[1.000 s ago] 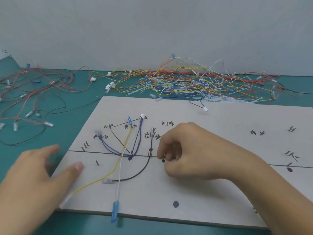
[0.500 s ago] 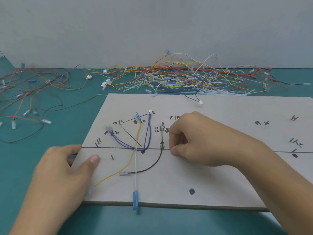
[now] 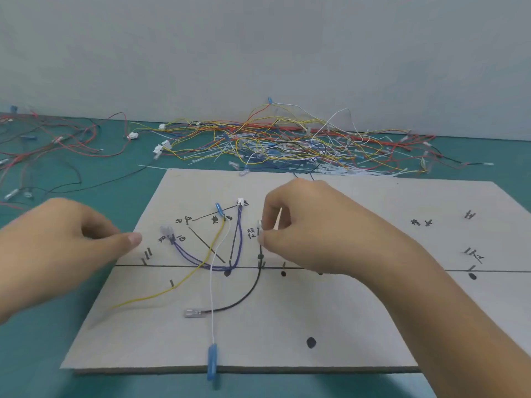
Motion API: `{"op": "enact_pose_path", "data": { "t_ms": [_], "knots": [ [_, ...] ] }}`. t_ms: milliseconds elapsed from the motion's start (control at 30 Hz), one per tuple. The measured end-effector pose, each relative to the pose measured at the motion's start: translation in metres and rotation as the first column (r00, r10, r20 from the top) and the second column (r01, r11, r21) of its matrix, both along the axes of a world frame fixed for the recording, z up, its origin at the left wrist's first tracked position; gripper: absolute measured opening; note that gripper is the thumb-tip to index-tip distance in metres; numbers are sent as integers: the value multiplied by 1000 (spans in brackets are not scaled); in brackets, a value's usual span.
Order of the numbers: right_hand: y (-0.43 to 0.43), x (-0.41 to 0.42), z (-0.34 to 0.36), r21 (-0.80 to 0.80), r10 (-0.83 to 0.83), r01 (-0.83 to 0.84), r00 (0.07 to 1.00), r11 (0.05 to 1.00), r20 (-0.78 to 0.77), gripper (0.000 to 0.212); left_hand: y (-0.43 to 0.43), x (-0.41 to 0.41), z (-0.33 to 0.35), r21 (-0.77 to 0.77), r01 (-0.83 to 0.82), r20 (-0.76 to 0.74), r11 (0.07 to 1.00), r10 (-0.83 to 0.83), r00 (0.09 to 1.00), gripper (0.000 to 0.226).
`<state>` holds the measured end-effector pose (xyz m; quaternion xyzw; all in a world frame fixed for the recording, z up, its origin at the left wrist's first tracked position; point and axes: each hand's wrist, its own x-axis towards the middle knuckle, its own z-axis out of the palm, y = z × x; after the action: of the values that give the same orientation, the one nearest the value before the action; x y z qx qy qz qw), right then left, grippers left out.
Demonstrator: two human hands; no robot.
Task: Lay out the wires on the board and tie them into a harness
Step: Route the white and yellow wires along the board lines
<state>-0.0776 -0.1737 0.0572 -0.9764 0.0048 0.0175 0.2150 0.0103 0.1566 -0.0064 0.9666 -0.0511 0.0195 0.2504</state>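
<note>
Support on the far left has loosened. Our left hand (image 3: 66,254) has drawn back across the board (image 3: 344,326), so only the thumb tip now meets its left edge. That view is blurred, and we cannot tell whether the curled fingers grip the edge or merely lie beside it.

Next come the wires already placed. The purple pair (image 3: 186,255) loops down to the drawn baseline (image 3: 161,265), and the yellow wire (image 3: 184,280) trails toward the near-left corner. The white wire (image 3: 211,297) runs straight down to its blue terminal (image 3: 212,360), which overhangs the front edge. Right of these, the black wire (image 3: 247,294) curves from its clear-sleeved terminal (image 3: 195,313) up across the baseline.

Our right hand (image 3: 310,225) has climbed from the baseline to that wire's top end. It pinches the end between thumb and forefinger beside the handwritten label (image 3: 251,234). A thin white strip (image 3: 278,219) shows among its fingers, perhaps a cable tie.

We judge the black wire is being seated on its branch mark, so layout is under way and tying has not begun. Further right the board shows more marks and dots.
</note>
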Motion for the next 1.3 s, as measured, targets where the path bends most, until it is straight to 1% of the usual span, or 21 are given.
{"op": "enact_pose_path", "data": {
  "t_ms": [67, 133, 200, 267, 333, 433, 567, 633, 767, 833, 900, 967, 1067, 1167, 1300],
  "knots": [
    [9, 7, -2, 40, -37, 33, 993, 999, 109, 7, -26, 10, 23, -56, 61, 36, 997, -59, 998, 73],
    [18, 11, -13, 106, -75, 59, 985, 993, 158, 9, -59, 13, 41, -147, 178, 38, 973, -175, 984, 59],
    [23, 10, -25, 180, -115, 84, 979, 980, 169, 8, -83, 22, 47, -207, 279, 12, 938, -282, 959, 35],
    [23, 7, -35, 212, -124, 84, 975, 974, 182, 4, -101, 32, 49, -214, 376, -8, 902, -386, 922, 6],
    [22, 4, -39, 214, -119, 74, 971, 974, 208, 4, -113, 39, 45, -179, 461, -26, 869, -473, 881, 8],
    [20, 1, -41, 193, -87, 54, 982, 980, 167, 7, -117, 43, 27, -158, 517, -12, 842, -525, 851, 12],
    [20, 0, -41, 184, -66, 38, 987, 982, 149, 9, -112, 44, 10, -214, 576, 68, 789, -576, 814, 22],
    [24, -3, -39, 176, -34, 6, 987, 984, 157, 12, -108, 45, 8, -234, 591, 83, 772, -590, 803, 24],
    [32, -11, -36, 171, 104, -134, 979, 976, 173, 33, -108, 43, 4, -300, 606, 59, 737, -620, 783, 24],
    [35, -13, -35, 180, 154, -181, 976, 967, 154, 44, -109, 44, 3, -322, 606, 61, 727, -623, 780, 21],
    [39, -15, -35, 153, 189, -206, 975, 967, 117, 49, -110, 45, 3, -325, 602, 61, 729, -619, 783, 21],
    [41, -15, -35, 122, 206, -217, 974, 968, 94, 42, -111, 43, 2, -314, 600, 67, 736, -613, 787, 24],
    [40, -14, -36, 149, 171, -183, 981, 972, 93, 27, -111, 43, 2, -292, 594, 81, 750, -599, 796, 26],
    [39, -15, -36, 160, 130, -146, 986, 976, 108, 20, -112, 44, 0, -282, 598, 86, 750, -601, 794, 21],
    [39, -15, -36, 189, 114, -133, 988, 973, 105, 12, -113, 43, 0, -279, 596, 81, 753, -600, 796, 19]
  ]
}}
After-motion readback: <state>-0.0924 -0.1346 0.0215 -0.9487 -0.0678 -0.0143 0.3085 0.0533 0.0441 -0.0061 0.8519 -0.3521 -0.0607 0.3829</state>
